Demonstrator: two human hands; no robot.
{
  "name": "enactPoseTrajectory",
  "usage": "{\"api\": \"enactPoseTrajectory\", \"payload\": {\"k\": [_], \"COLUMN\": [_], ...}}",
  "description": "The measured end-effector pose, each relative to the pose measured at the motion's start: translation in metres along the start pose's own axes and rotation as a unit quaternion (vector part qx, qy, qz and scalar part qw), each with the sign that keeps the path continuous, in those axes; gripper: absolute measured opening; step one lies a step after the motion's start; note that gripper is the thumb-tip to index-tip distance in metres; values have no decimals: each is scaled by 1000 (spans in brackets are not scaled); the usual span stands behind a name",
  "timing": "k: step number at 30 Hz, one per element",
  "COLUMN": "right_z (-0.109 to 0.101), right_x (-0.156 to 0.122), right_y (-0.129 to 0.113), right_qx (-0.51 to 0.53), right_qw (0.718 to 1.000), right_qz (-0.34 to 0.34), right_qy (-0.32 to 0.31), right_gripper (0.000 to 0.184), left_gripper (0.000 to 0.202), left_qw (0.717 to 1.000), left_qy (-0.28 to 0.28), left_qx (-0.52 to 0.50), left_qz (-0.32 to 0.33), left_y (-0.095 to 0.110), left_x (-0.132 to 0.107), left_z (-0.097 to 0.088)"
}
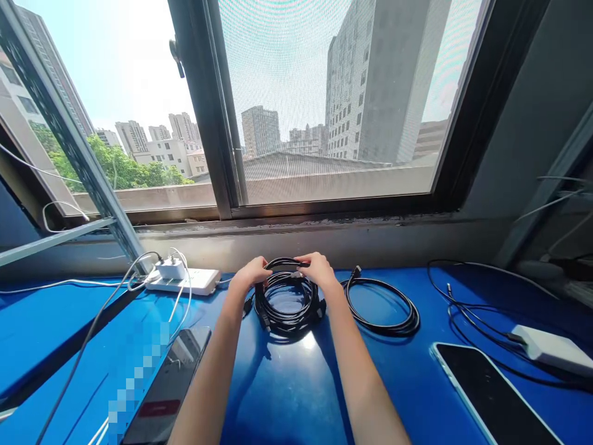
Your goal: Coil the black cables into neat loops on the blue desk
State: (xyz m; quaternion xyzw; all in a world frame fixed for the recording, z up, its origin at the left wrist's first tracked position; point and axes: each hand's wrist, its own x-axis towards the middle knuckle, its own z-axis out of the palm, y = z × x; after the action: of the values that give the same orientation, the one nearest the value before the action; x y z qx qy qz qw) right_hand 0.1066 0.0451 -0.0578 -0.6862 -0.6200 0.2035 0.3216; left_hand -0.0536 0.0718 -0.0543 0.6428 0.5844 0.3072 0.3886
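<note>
Daylight is let in through a wide dark-framed window (226,111), beyond which tall buildings (345,93) and green trees (125,164) are seen, and below it a glossy blue table (287,389) is lit. Near the wall (398,242), at the middle of the table, a bundle of black coiled cable (278,319) is held by both hands. Its raised upper loops are gripped at one side by the left hand (254,272), whose thumb and fingers are closed on them, and at the other by the right hand (319,270), whose fingers are likewise bent shut around the loops. Lower loops are laid on the table in a ring, with dark plugs (320,309) shown at the edge; whether these are separate from the raised ones cannot be told. Just beside the right forearm (354,352), a second black coil (411,321) is set flat. To the left, a white charger (171,269) is plugged into a white power strip (206,281). Closer in, a dark glossy device (178,364) is partly covered by the left forearm (210,371), while at far right a light-edged phone (491,389) is placed near a white box (558,349)
</note>
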Motion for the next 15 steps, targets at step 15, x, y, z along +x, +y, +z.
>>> {"api": "enactPoseTrajectory", "payload": {"k": [15], "right_z": [-14], "right_x": [-1], "right_y": [0], "right_qx": [-7], "right_qw": [999], "right_qz": [26], "right_qy": [-41], "right_gripper": [22], "left_gripper": [12], "left_qw": [973], "left_qy": [70], "left_qx": [199], "left_qz": [92], "left_y": [11], "left_x": [7], "left_z": [6]}}
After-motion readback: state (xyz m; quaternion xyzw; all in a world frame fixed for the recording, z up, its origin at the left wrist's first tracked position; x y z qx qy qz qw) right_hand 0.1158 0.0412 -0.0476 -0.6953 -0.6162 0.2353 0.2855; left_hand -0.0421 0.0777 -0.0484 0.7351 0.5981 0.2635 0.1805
